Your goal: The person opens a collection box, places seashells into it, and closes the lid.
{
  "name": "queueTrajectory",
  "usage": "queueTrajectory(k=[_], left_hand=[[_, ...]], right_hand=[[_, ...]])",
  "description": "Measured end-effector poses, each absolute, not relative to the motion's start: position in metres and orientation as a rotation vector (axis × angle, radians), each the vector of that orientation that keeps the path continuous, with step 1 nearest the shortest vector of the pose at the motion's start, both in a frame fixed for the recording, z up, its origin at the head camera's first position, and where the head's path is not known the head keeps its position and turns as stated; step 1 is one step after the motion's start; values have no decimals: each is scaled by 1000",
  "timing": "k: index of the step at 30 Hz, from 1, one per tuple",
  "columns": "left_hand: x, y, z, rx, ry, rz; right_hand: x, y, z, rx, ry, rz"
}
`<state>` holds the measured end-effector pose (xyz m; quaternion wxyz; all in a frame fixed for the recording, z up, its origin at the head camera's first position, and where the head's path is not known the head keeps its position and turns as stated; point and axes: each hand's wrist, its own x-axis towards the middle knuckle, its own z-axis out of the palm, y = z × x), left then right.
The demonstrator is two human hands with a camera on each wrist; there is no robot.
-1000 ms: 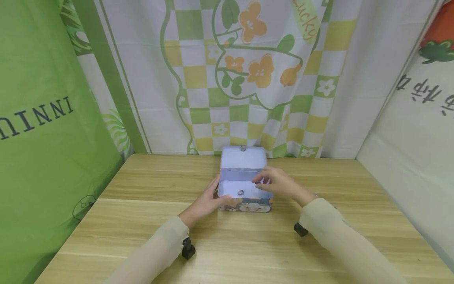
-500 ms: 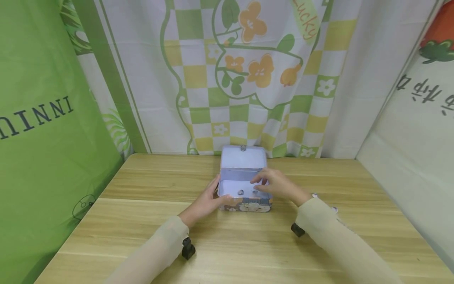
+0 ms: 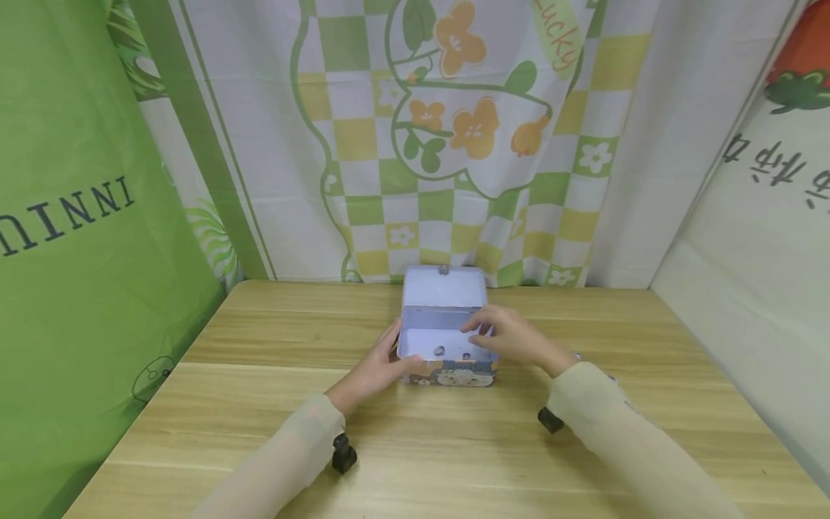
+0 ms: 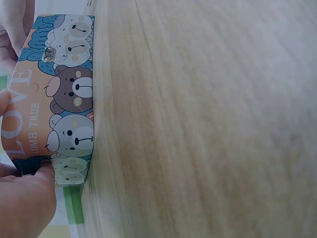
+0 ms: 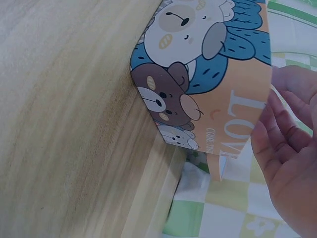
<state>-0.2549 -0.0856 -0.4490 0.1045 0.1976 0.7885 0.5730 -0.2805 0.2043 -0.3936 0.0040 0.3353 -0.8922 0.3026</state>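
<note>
An open tin box with printed bears stands at the back of the table, its pale lid raised behind. My left hand grips its left side, thumb on the front wall and fingers along the side. Inside lie a small silvery object and a small dark one, both too small to identify. My right hand hovers at the right rim with thumb and fingers apart, nothing visible between them. The right wrist view shows its loosely bent fingers beside the box's upper edge.
Small whitish-purple bits lie on the wooden table, partly hidden by the right sleeve. A printed curtain hangs right behind the box, with cloth walls on both sides.
A small dark thing at my right fingertips one second ago now lies inside the tin box. The right hand dipped slightly and rose back. The left hand stays on the box.
</note>
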Motion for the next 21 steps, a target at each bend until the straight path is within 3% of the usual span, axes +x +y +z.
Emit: queueTrajectory(k=[21], left_hand=[[-258, -87, -452, 595, 2338, 1690]], right_hand=[[-264, 240, -390, 1016, -2790, 874]])
